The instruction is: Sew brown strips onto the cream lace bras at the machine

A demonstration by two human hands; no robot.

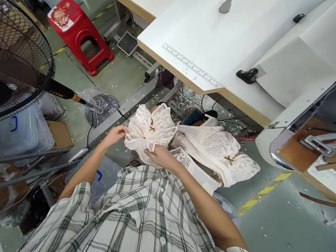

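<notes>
Landmark: white tabletop (199,27) with a black printed ruler scale (191,65) along its near edge.

Garment 1, a cream-white lace garment (139,122) with a small brown bow, lies over the lap, below the tabletop's near edge in view. Right hand (162,157): thumb on top of the garment's lower band, grip narrow, holding the fabric. Left hand (117,136): at the garment's left edge, thumb and fingertips close together, opening narrow; cannot tell whether cloth is pinched between them.

Garment 2, a matching cream-white lace piece (215,144) with a brown bow, lies just right of garment 1, below the tabletop's right part. Neither hand touches its visible parts.

Left of the tabletop: 1 red plastic stool (78,27) with a worn, patterned seat; farther left, 1 black wire-caged fan (13,56). Below the fan: translucent plastic boxes (18,131) with a blue handle. Below and right of the tabletop: grey-green floor (281,227) with a yellow tape strip (264,192).
</notes>
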